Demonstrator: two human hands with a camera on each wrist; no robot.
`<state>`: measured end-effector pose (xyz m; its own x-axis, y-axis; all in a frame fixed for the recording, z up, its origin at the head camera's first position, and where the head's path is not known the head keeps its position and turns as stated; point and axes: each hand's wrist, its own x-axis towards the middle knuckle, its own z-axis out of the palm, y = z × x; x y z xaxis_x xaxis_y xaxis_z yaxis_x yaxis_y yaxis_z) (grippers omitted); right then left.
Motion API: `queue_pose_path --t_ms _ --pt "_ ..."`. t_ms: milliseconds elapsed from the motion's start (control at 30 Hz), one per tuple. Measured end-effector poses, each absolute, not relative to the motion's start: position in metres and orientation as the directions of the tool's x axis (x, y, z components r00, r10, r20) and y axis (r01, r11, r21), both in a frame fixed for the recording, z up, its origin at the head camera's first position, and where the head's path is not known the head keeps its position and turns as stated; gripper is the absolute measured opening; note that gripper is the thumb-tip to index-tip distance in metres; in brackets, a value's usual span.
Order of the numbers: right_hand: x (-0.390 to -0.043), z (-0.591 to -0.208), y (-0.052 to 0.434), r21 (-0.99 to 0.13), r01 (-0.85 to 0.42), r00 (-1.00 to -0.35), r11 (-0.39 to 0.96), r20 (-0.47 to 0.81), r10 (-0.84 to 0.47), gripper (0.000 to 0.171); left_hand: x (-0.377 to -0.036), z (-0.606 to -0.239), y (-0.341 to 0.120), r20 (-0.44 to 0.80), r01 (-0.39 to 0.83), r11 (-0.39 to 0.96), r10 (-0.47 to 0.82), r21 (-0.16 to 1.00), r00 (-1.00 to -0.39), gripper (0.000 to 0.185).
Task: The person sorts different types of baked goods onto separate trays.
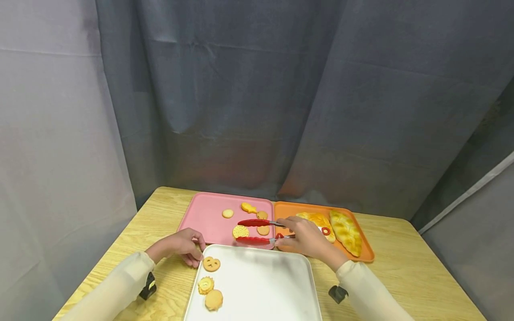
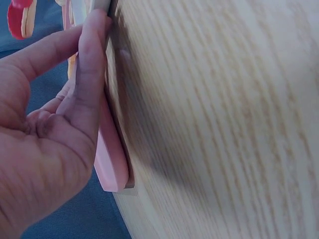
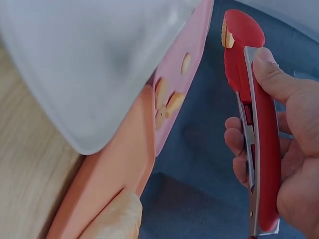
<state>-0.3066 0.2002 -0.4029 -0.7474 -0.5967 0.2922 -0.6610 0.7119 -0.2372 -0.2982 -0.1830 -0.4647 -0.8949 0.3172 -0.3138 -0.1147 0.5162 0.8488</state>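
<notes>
Table (image 1: 401, 267): wooden, carries three trays in front of a grey curtain (image 1: 281, 89).
White tray (image 1: 261, 285): nearest the person; three cookies (image 1: 209, 285) along its 9 o'clock edge.
Pink tray (image 1: 205, 218): at 11 o'clock of the white one, with loose cookies.
Orange tray (image 1: 367, 256): at 1 o'clock, holds two bread loaves (image 1: 345, 232).
Right hand (image 1: 303, 238): wrapped round red tongs (image 1: 257, 232), arms spread either side of a speckled cookie (image 1: 240, 231), seemingly to lift it.
Left hand (image 1: 180, 245): fingers relaxed, resting at the white tray's far-left corner, probably steadying it.
</notes>
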Motion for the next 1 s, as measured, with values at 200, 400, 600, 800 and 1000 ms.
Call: queue_pose_path --t_ms 200,400,600,800,1000 --pt "-0.324 -0.406 0.201 -0.261 -0.634 -0.769 0.727 0.313 -0.558 0.058 -0.297 -0.464 -0.182 -0.313 -0.112 0.526 0.31 0.843 -0.898 0.02" --pt "-0.341 -0.407 0.198 -0.267 -0.613 -0.787 0.744 0.298 -0.541 0.064 -0.297 -0.465 -0.182 -0.313 -0.111 0.536 0.302 0.837 -0.9 0.02" --pt "-0.353 -0.409 0.194 -0.297 -0.582 -0.812 0.757 0.266 -0.52 0.062 -0.297 -0.464 -0.182 -0.315 -0.115 0.534 0.301 0.837 -0.9 0.021" --pt "-0.362 -0.413 0.193 -0.298 -0.575 -0.818 0.762 0.252 -0.518 0.061 -0.297 -0.463 -0.182 -0.318 -0.118 0.528 0.305 0.841 -0.898 0.021" --pt "-0.368 -0.419 0.192 -0.293 -0.574 -0.818 0.765 0.254 -0.516 0.054 -0.298 -0.464 -0.182 -0.323 -0.12 0.534 0.304 0.837 -0.896 0.021"
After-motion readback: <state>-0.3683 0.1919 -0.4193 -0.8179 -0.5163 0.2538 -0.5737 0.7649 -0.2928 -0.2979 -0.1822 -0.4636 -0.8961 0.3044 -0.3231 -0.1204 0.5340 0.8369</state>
